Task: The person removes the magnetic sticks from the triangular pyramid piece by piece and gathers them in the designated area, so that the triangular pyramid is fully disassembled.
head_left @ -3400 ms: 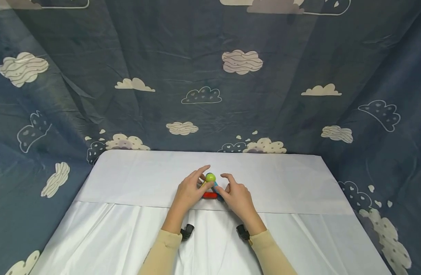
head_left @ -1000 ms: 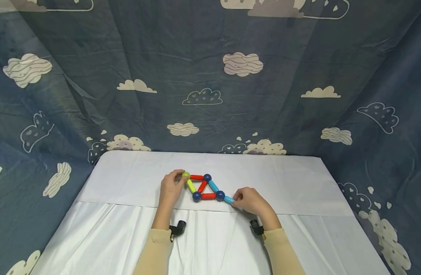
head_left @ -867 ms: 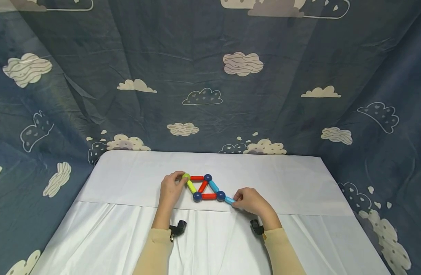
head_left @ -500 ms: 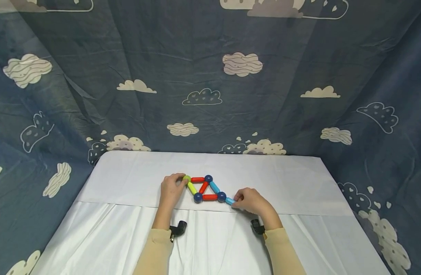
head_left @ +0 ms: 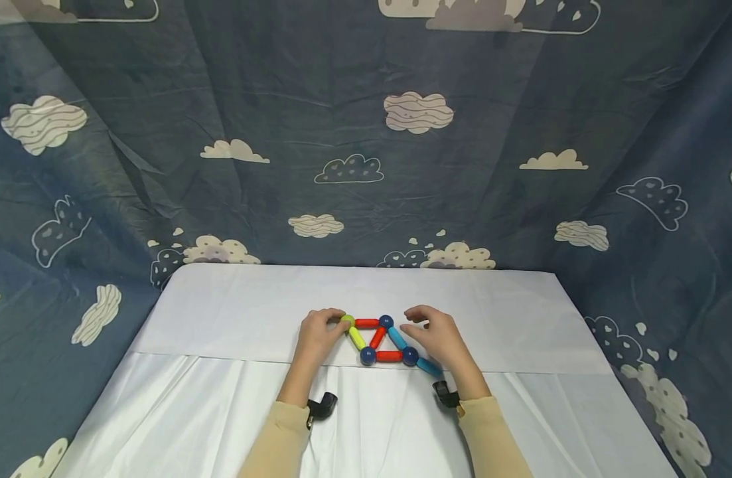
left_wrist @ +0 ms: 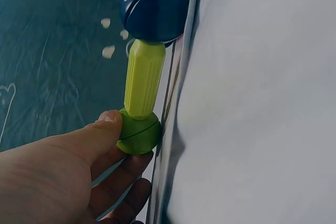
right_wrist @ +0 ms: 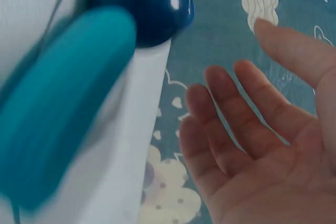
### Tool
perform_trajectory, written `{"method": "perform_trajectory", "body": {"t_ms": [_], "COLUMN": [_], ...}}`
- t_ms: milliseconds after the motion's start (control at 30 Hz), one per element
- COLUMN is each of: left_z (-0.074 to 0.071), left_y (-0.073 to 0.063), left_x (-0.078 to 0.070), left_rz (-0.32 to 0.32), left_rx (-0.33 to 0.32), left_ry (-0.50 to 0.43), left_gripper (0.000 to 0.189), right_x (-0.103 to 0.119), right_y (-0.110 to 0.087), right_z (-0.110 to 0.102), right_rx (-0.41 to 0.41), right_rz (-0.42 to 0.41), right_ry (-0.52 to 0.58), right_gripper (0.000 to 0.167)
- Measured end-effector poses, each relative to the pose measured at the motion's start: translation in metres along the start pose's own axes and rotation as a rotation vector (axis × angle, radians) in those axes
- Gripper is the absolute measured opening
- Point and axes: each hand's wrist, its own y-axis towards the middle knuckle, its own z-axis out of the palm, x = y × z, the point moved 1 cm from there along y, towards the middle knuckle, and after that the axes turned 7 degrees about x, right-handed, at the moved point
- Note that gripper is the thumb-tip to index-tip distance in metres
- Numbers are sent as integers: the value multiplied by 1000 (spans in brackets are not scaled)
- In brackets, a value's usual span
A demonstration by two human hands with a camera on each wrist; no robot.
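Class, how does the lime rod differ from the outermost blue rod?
The lime rod links a green ball to a dark blue ball; the outermost blue rod meets a second blue ball at one end only. The lime rod helps form a triangle; the outermost blue rod juts outside it. Both are straight pieces.

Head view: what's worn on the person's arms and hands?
Left sleeve and right sleeve are pale beige, ending near the wrists. Small black elbow-shaped devices sit on the inner side of each wrist: left device, right device. Left hand and right hand are ungloved.
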Motion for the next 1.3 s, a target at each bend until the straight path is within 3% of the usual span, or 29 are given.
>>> {"method": "perform_trajectory", "body": {"t_ms": [200, 433, 733, 867, 1067, 1167, 1300], "left_z": [7, 7, 7, 5, 7, 9, 9], "left_y": [-2, -3, -5, -7, -9, -10, -11], "left_x": [-6, -8, -8, -6, -5, -6, -9], "left_rz": [7, 19, 97, 111, 234, 293, 323], "left_rx": [35, 92, 205, 311, 434, 453, 456], "left_ry": [-18, -38, 1, -20, -13, 21, 44], "left_gripper": [27, 23, 26, 28, 32, 23, 17], "right_x": [0, 1, -2, -2, 0, 0, 0], "right_y": [4, 4, 7, 7, 7, 7, 8], "right_z": [9, 18, 36, 38, 40, 40, 41], "right_rx": [-42, -4, 41, 57, 90, 106, 108], "right_rz": [-27, -48, 8, 3, -65, -97, -108], "right_ry": [67, 101, 64, 40, -24, -55, -89], "right_gripper": [42, 45, 39, 36, 34, 28, 22]}}
